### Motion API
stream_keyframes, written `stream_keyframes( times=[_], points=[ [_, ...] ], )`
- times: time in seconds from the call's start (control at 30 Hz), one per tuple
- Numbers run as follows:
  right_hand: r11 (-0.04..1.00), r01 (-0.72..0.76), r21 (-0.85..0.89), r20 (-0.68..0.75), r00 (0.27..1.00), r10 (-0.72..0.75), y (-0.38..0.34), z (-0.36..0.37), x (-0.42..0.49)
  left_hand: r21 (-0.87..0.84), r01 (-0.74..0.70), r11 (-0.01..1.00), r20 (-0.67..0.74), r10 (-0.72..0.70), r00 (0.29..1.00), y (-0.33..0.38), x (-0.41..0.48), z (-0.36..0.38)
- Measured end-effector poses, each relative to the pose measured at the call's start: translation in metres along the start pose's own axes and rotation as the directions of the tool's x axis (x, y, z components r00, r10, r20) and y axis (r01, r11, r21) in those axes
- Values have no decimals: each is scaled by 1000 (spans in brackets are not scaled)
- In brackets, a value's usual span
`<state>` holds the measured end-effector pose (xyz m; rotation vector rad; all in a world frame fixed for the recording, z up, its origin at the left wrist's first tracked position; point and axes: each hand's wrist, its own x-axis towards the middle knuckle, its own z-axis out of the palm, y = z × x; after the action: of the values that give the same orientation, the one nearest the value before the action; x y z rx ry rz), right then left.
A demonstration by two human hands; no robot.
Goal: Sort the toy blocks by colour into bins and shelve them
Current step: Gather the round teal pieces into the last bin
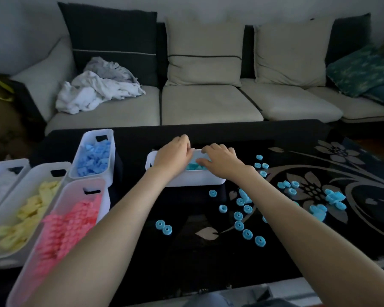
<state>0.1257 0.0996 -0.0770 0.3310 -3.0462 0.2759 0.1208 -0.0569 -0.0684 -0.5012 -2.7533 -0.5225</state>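
Observation:
A white bin (195, 179) stands at the middle of the black table (186, 258) with turquoise blocks (192, 166) in it. Both my hands are over this bin. My left hand (174, 155) covers its left half, fingers curled down at the far rim, and whatever they hold is hidden. My right hand (220, 161) hovers over the right half, its bent fingers and thumb apart above the blocks. Several loose turquoise rings (238, 216) and a few blocks (334, 197) lie scattered on the table to the right.
Left of my arms stand bins of blue blocks (110, 140), pink blocks (75, 187), yellow blocks (40, 173) and white pieces (0, 166). Behind the table is a sofa (208, 105) with crumpled cloth (93, 94).

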Motion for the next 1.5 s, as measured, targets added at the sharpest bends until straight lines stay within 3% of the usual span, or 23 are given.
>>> stream_keyframes(
  times=[0.23, 0.3, 0.4, 0.5, 0.63, 0.77, 0.97, 1.2, 1.33, 1.5],
  points=[
    [990, 114, 79, -185, 978, -98, 1, 7, -34, -216, 58, 975, 223, -9, 975, -5, 8, 25],
    [970, 192, 151, -173, 971, -165, -13, 6, -48, -254, 82, 964, 281, -8, 960, -7, 7, 25],
    [923, 278, 267, 52, 952, -301, -43, 13, -66, -234, 60, 970, 254, 1, 967, -12, 0, 17],
    [900, 316, 301, 309, 860, -405, -71, 31, -74, -118, 40, 992, 179, -18, 984, -24, -9, 2],
    [886, 422, 193, 418, 782, -463, -101, 45, -73, -141, 73, 987, 176, -47, 983, -40, -25, -19],
    [878, 443, 183, 350, 805, -479, -108, 46, -73, -199, 98, 975, 162, -66, 985, -42, -35, -24],
    [926, 359, 113, 288, 881, -376, -99, 48, -76, -262, 109, 959, 147, -73, 987, -35, -34, -20],
    [951, 300, 69, 185, 933, -308, -74, 48, -72, -201, 122, 972, 40, -117, 992, -35, -41, -11],
    [963, 270, 19, 187, 945, -269, -63, 45, -66, -188, 86, 978, 137, -61, 989, -34, -50, -13],
    [966, 199, 164, 130, 966, -221, -55, 19, -51, -157, 76, 985, 208, -42, 977, -40, -56, -17]
  ],
)
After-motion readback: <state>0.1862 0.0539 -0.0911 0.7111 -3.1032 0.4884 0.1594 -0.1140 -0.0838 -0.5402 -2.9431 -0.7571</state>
